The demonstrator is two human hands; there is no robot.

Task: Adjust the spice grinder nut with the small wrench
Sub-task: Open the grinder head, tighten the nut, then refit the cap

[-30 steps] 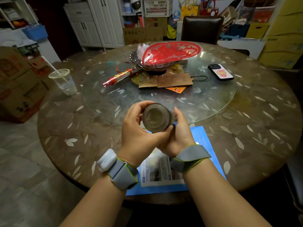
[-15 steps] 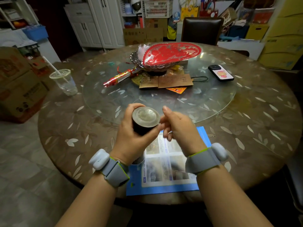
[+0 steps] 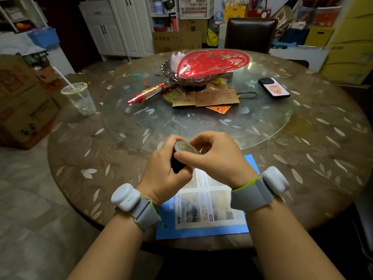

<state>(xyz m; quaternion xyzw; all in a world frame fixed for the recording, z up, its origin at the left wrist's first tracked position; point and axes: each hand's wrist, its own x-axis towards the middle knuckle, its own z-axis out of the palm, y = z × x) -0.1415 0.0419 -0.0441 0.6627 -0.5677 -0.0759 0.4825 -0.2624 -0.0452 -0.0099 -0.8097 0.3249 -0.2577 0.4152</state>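
Note:
The spice grinder [image 3: 184,149] is a dark cylinder with a round, dull metallic end facing up. My left hand [image 3: 163,174] is wrapped around its dark body, holding it above the table's near edge. My right hand [image 3: 218,158] curls over the grinder's round end from the right, thumb and fingers pinching its rim. No wrench and no nut show; the fingers hide the far side of the grinder.
A blue printed sheet [image 3: 203,209] lies under my hands on the round table [image 3: 90,158]. On the glass turntable [image 3: 201,126] sit a bowl with red paper [image 3: 201,65], a red roll [image 3: 149,92] and a phone [image 3: 274,87]. A plastic cup [image 3: 79,98] stands left.
My left hand turned the grinder from lying with its end toward me to more upright. My right hand let go, drew back, then came over the top and gripped the round end.

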